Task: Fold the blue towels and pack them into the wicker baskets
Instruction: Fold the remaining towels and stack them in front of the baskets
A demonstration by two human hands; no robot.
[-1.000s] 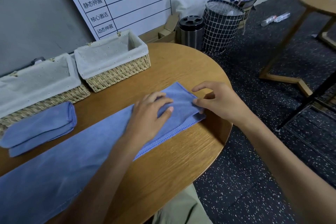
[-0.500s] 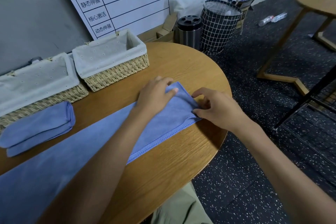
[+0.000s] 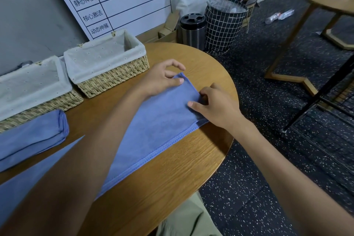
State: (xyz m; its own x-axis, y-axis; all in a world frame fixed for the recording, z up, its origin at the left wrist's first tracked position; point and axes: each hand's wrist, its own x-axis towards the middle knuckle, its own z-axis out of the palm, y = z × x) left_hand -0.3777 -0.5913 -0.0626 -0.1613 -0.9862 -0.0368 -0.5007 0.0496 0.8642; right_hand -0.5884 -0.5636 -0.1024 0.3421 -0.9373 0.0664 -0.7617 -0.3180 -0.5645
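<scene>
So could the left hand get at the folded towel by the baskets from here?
Probably yes: the folded towel lies bare on the table on the left hand's side, nothing on it, but that hand is pinching the long towel's corner.

Your left hand [image 3: 161, 80] is pinching the far corner of the long towel [image 3: 153, 126] on the table [image 3: 172, 168]; your right hand [image 3: 216, 105] is gripping its near corner. Two baskets [image 3: 113, 76] are sitting far left.

L hand [image 3: 162, 80] pinching, fingers curled | R hand [image 3: 216, 105] pinching, arm extended
</scene>
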